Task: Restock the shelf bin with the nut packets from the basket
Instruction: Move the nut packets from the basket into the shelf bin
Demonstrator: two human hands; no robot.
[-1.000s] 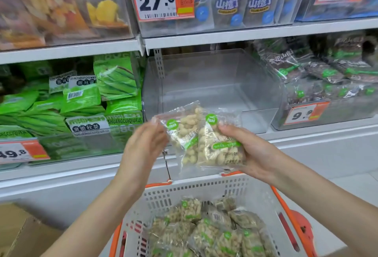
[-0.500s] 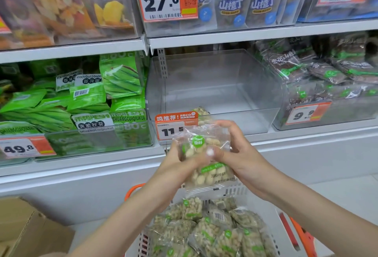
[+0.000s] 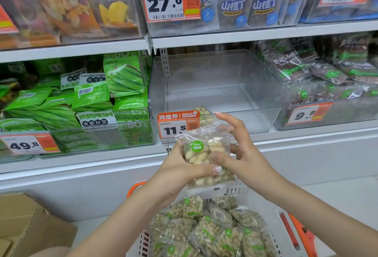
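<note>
Both hands now meet on one stack of nut packets [image 3: 206, 154] at frame centre, just above the basket [image 3: 272, 211]. A second ago the packets were fanned side by side and higher, in front of the bin; now they overlap, squared up and lower. Left hand [image 3: 180, 166] grasps the stack from the left, thumb across the front. Right hand [image 3: 243, 150] supports the right edge with thumb and lower fingers, upper fingers spread loose above the top seam. Exact packet count in the stack: can't tell. Clear shelf bin [image 3: 214, 84], mid-frame behind the 11.5 price tag [image 3: 177, 125], is nearly bare; one packet [image 3: 205, 114] sits at its front left corner, just behind the tag. The basket at the bottom of the frame holds many more packets [image 3: 206, 230]. My read: the stacking is prep for placing the bundle in one go, so the next step is lifting over the bin's front lip. Task is early. Risk: slippery film, and a loose stack could slide apart on release.
</note>
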